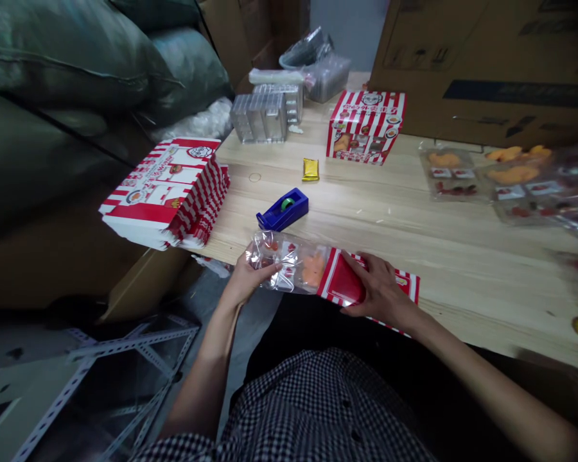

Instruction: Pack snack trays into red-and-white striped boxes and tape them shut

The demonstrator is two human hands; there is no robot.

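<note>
My left hand (249, 277) is closed on the left end of a clear plastic pack (289, 263), its thumb lying over the top. Orange and white pieces show through the plastic. The right end of the pack meets a red-and-white striped box (340, 280); how far it reaches inside I cannot tell. Around that box wraps my right hand (378, 289), thumb towards me and fingers across the top. Just beyond the pack sits a blue tape dispenser (285, 210) with a green roll. A small gold packet (311, 169) lies farther back.
Flattened striped boxes (166, 183) are stacked at the table's left edge. An assembled striped box (366, 128) stands at the back, near clear plastic cases (259, 119). More filled packs (525, 183) lie on the right, before a large cardboard carton (481, 77).
</note>
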